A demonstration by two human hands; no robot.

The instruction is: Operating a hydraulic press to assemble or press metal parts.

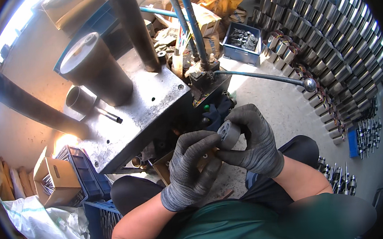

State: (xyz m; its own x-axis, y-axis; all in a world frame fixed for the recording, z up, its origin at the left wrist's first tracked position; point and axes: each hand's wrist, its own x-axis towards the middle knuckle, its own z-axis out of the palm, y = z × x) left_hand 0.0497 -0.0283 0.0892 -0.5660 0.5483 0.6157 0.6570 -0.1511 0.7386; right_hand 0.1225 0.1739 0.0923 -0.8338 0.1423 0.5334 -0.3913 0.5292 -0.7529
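Observation:
A short grey metal cylinder (231, 136) with small holes in its end face is held up in front of me, tilted. My right hand (257, 142), in a grey knitted glove, grips it from the right with fingers over the top and thumb below. My left hand (192, 170), gloved alike, has its fingers bent, their tips against the cylinder's left edge; the thumb stands lower, with a gap between. Beyond my hands is a heavy steel press table (141, 107). On it stand a large metal cylinder (100, 72), an open metal sleeve (80, 101) and a short rod (109, 115).
A blue lever (260, 77) with a ball end reaches right beyond my hands. Stacked metal cylinders (324, 32) line the right side, with metal shafts (369, 137) nearer. A blue crate (241, 43) of metal parts lies behind. Left are a cardboard box (59, 181) and white sacking (47, 229).

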